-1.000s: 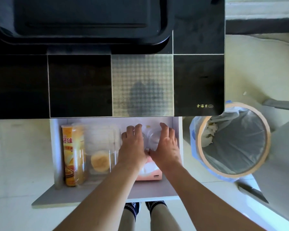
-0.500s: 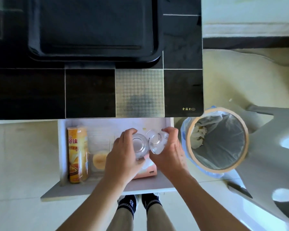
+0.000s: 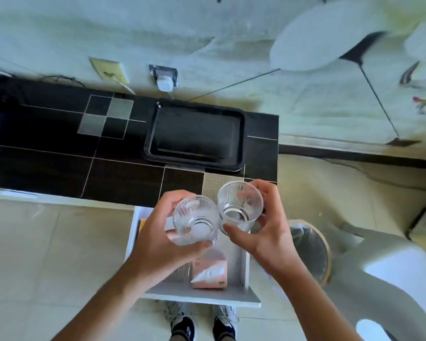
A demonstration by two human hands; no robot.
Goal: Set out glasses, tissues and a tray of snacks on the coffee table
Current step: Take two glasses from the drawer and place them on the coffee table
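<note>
My left hand (image 3: 155, 239) grips a clear ribbed glass (image 3: 196, 220), mouth up. A second ribbed glass (image 3: 240, 205) sits in my right hand (image 3: 266, 230), and the two rims touch. Both are held above the open white drawer (image 3: 245, 271), just in front of the black coffee table (image 3: 59, 156). A pink tissue pack (image 3: 210, 274) lies in the drawer below the glasses. An empty black tray (image 3: 194, 135) rests on the table's right part. My arms hide most of the drawer's left side; only an orange edge of a snack tube (image 3: 142, 223) shows.
A lined waste bin (image 3: 312, 249) stands on the floor right of the drawer. A grey plastic chair (image 3: 391, 271) fills the lower right. Wall sockets with a white plug (image 3: 164, 81) sit behind the table. My feet (image 3: 202, 326) are under the drawer front.
Both hands have lifted the two glasses out of the drawer, up to table-edge height. The view has tilted up and now takes in the whole tray and the wall behind.
</note>
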